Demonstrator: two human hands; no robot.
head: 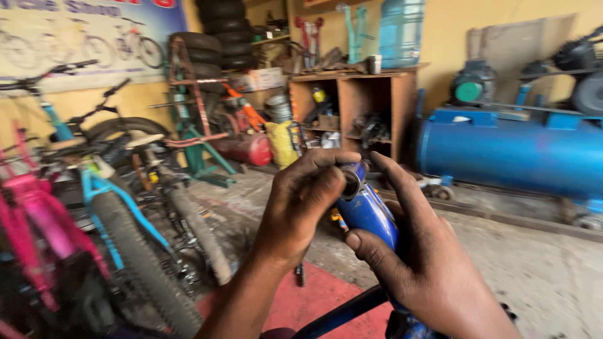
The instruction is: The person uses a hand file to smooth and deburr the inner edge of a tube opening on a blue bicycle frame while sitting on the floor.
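A cluttered cycle workshop surrounded the person: a large blue cylindrical metal tank [512, 150] lay along the right wall, an open wooden shelf unit [370, 103] crammed with small parts stood behind the hands, and stacked black rubber tyres [217, 34] rose at the back. To the left stood a light-blue framed bicycle with a knobbly tyre [122, 242] and a pink bicycle frame [28, 216], close against the person's left arm. A red mat [314, 301] covered the concrete floor [540, 270] below.

In the foreground, nothing blocked the view of the glossy blue metal bicycle frame tube [367, 213], which rose at a tilt between both hands. The right hand [433, 263] gripped the tube from the side, thumb laid across its front. The left hand [301, 201] curled its fingers [326, 160] over the tube's open top end, thumb pressed beside the silver ring [352, 182] seated in the opening.
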